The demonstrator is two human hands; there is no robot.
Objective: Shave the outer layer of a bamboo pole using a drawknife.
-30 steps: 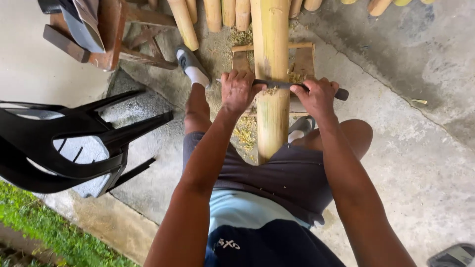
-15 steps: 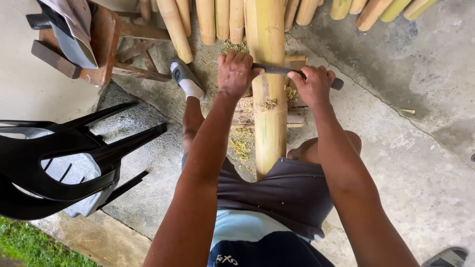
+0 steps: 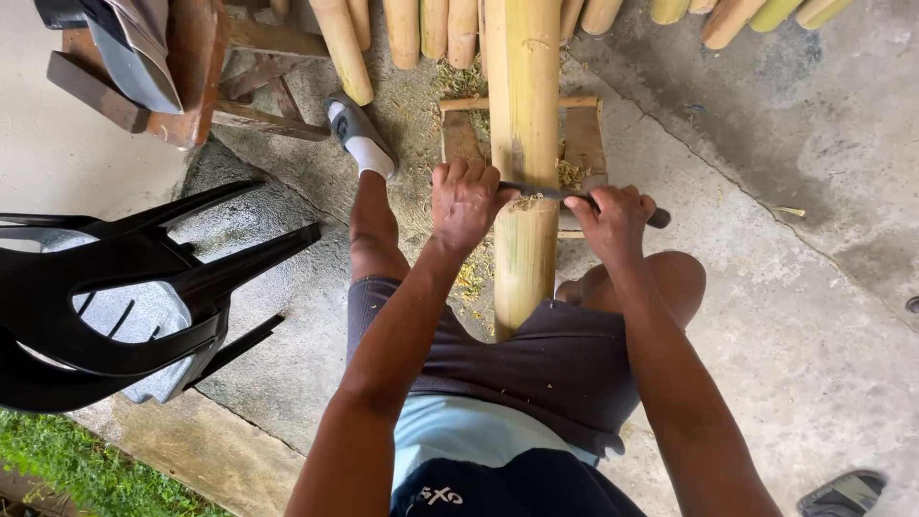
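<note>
- Between the earlier picture and this one, you had drawn the blade (image 3: 560,194) a little back along the bamboo pole (image 3: 524,124) toward your body, and both fists had come with it.
- You had the bamboo pole running lengthwise between your knees, its near end against your shorts (image 3: 536,369) and its far part resting on a small wooden frame (image 3: 579,129) on the concrete floor (image 3: 785,316).
- You held the blade crosswise over the pole, with a curl of shavings (image 3: 525,202) gathered at its edge.
- Your left hand (image 3: 464,203) was clenched around the blade's left end, just beside the pole.
- Your right hand (image 3: 613,222) was clenched around the dark handle on the other side, its tip sticking out past your fist.
- More bamboo poles (image 3: 402,29) lay side by side beyond the frame.
- Your left foot, in a grey shoe (image 3: 352,124), was stretched out near them.
- You had a black plastic chair (image 3: 124,287) tipped over at your left, and a reddish wooden stand (image 3: 206,67) beyond it.
</note>
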